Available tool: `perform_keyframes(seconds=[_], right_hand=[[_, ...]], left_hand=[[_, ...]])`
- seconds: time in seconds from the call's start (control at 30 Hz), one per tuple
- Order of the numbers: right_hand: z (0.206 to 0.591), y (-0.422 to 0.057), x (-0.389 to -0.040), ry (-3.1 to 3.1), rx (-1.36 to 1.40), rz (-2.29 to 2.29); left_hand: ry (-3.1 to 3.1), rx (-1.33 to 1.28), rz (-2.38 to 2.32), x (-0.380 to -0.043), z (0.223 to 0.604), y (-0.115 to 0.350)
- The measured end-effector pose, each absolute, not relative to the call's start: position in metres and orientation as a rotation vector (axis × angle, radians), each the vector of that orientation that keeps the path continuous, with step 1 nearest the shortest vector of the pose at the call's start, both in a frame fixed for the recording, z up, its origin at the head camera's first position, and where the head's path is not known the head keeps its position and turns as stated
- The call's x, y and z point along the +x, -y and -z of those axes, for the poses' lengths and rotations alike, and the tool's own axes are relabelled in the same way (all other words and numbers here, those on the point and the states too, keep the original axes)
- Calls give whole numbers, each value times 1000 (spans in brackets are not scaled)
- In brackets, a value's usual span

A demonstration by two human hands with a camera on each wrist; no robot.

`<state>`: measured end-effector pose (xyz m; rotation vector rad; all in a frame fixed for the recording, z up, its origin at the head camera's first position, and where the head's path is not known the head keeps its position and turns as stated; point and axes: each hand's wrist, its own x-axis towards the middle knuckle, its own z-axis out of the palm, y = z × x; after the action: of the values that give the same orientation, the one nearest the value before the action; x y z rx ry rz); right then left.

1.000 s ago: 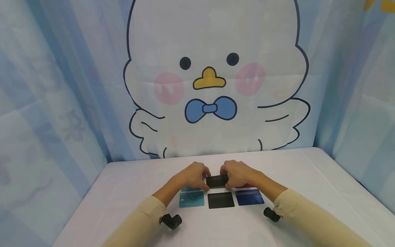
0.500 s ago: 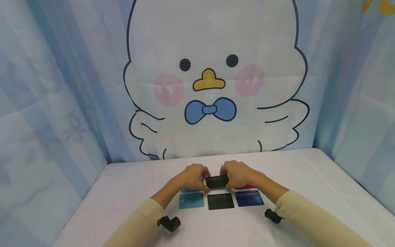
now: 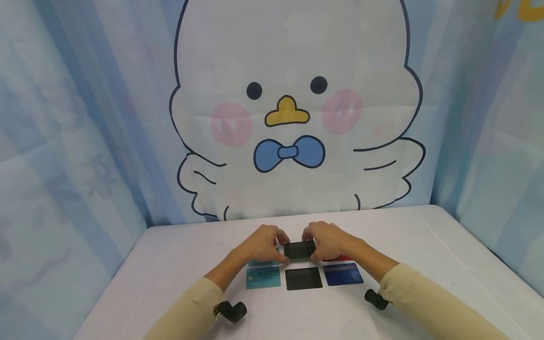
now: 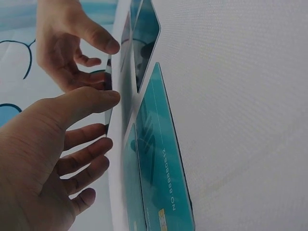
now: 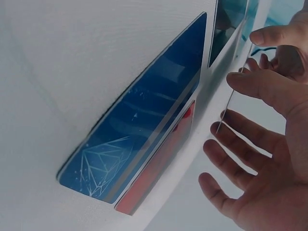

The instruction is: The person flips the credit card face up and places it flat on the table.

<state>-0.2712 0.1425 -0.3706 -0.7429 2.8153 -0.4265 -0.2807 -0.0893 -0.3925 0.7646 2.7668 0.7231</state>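
A black card (image 3: 299, 250) is held between my two hands, in the far row of cards on the white table. My left hand (image 3: 265, 245) pinches its left end, thumb on the near edge and fingers at the far edge. At the right end, my right hand (image 3: 329, 241) grips it the same way. Both wrist views show the held card nearly edge-on, raised off the tabletop. Directly nearer lies a second black card (image 3: 303, 278). A teal card (image 4: 161, 159) is close to my left hand, and a blue card (image 5: 139, 115) close to my right.
Behind the near teal card lies another teal card (image 3: 259, 263), partly covered by my left hand. A red card (image 5: 159, 163) lies beyond the blue one, partly under my right hand in the head view. A curtain with a cartoon bird (image 3: 289, 189) stands behind the table (image 3: 178, 269).
The scene has slid slightly down in the head view. Both hands keep their hold on the black card and have hardly moved.
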Motion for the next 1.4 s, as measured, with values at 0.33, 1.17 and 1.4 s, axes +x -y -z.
perform_keyframes(seconds=[0.33, 1.17, 1.4], right_hand=[[371, -139, -271, -2822, -772, 461], [373, -125, -269, -2873, -848, 445], [374, -122, -268, -2885, -870, 449]], left_hand=[[-2796, 746, -774, -281, 394, 91], [-2827, 749, -901, -274, 401, 92], [-2828, 741, -932, -273, 400, 91]])
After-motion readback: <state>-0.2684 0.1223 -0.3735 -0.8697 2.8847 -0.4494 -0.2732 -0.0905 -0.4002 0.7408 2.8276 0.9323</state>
